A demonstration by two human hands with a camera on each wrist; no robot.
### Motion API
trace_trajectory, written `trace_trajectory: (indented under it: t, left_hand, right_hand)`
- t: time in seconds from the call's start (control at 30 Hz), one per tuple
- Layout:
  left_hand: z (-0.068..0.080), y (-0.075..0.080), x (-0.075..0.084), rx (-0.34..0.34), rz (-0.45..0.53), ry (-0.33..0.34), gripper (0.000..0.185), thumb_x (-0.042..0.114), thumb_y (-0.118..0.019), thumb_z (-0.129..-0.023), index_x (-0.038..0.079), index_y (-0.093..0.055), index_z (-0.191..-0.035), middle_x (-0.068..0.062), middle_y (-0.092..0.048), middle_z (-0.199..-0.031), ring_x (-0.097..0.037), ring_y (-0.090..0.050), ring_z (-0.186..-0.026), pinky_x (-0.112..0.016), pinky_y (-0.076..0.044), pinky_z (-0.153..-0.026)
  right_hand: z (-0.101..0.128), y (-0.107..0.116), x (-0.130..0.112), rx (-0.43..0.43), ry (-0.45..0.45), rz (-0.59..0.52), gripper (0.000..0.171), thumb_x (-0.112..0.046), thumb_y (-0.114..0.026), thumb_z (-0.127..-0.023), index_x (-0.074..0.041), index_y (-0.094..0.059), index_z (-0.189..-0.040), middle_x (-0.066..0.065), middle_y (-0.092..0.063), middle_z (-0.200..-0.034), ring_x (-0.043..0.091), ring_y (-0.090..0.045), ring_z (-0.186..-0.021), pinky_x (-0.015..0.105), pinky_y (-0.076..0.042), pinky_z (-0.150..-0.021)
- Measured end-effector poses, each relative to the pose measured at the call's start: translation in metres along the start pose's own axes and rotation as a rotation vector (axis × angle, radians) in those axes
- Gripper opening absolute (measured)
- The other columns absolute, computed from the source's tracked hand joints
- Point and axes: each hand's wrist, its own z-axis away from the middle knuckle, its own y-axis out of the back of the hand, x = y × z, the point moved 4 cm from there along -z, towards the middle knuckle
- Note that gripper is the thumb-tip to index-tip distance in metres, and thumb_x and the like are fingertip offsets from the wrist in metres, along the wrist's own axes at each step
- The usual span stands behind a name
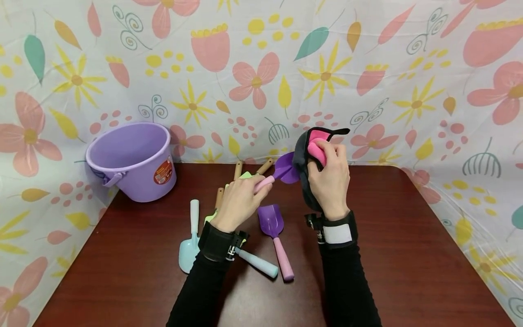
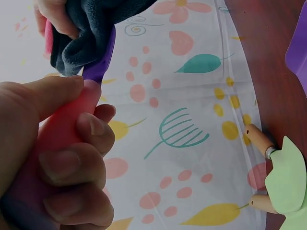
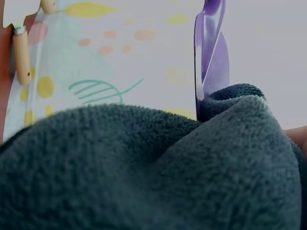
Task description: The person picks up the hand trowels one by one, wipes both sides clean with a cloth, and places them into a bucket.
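Observation:
My left hand (image 1: 239,200) grips the pink handle of a toy shovel whose purple blade (image 1: 288,169) points to the right. My right hand (image 1: 333,181) pinches a dark grey plush cloth (image 1: 303,163) with a pink side and black edging. In the left wrist view the cloth (image 2: 88,36) lies against the purple blade near the handle. From the right wrist, the grey cloth (image 3: 120,158) fills the lower part and covers part of the blade (image 3: 216,57). Below the hands, a second purple shovel (image 1: 271,222) with a pink handle lies on the table.
A lilac bucket (image 1: 130,181) stands at the back left of the brown table (image 1: 408,254). Near my left forearm lie a light blue shovel (image 1: 189,254) and another light blue handle (image 1: 261,265). Light green tools with wooden handles (image 1: 238,170) lie behind my left hand. A flowered sheet (image 1: 261,91) hangs behind.

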Motion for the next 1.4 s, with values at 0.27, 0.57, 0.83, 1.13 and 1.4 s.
trace_trajectory:
  t: [0.27, 0.57, 0.83, 1.13, 1.4]
  left_hand:
    - [0.001, 0.001, -0.001, 0.026, -0.011, 0.001, 0.026, 0.035, -0.062, -0.097, 0.015, -0.071, -0.112, 0.003, -0.048, -0.067, -0.015, -0.047, -0.054, -0.031, -0.038, -0.050]
    - [-0.002, 0.006, -0.003, 0.044, 0.007, -0.004, 0.028, 0.036, -0.057, -0.099, 0.015, -0.069, -0.113, 0.003, -0.043, -0.064, -0.016, -0.043, -0.052, -0.030, -0.033, -0.046]
    - [-0.003, 0.006, -0.008, 0.076, 0.025, 0.019, 0.030, 0.037, -0.059, -0.098, 0.016, -0.070, -0.117, 0.004, -0.046, -0.062, -0.016, -0.048, -0.055, -0.032, -0.036, -0.047]
    - [-0.003, 0.007, -0.011, 0.091, 0.041, 0.043, 0.032, 0.042, -0.058, -0.098, 0.019, -0.072, -0.115, 0.006, -0.049, -0.062, -0.015, -0.052, -0.059, -0.034, -0.039, -0.050]
    - [-0.002, 0.003, -0.009, 0.066, 0.056, 0.017, 0.030, 0.038, -0.061, -0.097, 0.014, -0.073, -0.109, 0.003, -0.044, -0.064, -0.016, -0.046, -0.055, -0.031, -0.036, -0.047]
  right_hand:
    - [0.008, -0.011, -0.018, -0.040, 0.097, -0.024, 0.040, -0.003, -0.072, -0.080, -0.009, -0.066, -0.119, 0.015, -0.052, -0.109, 0.031, -0.055, -0.101, 0.050, -0.046, -0.082]
    - [0.015, -0.028, -0.035, -0.199, 0.164, -0.072, 0.039, -0.002, -0.068, -0.079, -0.007, -0.065, -0.118, 0.015, -0.052, -0.107, 0.030, -0.056, -0.092, 0.045, -0.047, -0.079]
    - [0.014, -0.025, -0.034, -0.273, 0.163, -0.040, 0.041, -0.004, -0.069, -0.078, -0.007, -0.065, -0.119, 0.014, -0.053, -0.107, 0.031, -0.058, -0.088, 0.047, -0.048, -0.075]
    - [0.006, -0.010, -0.017, -0.175, 0.072, -0.021, 0.041, -0.003, -0.067, -0.078, -0.010, -0.066, -0.118, 0.014, -0.054, -0.106, 0.032, -0.057, -0.092, 0.050, -0.045, -0.076]
    - [0.001, 0.002, -0.001, -0.009, -0.051, -0.022, 0.039, -0.007, -0.068, -0.081, -0.010, -0.067, -0.120, 0.016, -0.055, -0.108, 0.034, -0.056, -0.096, 0.051, -0.043, -0.077]
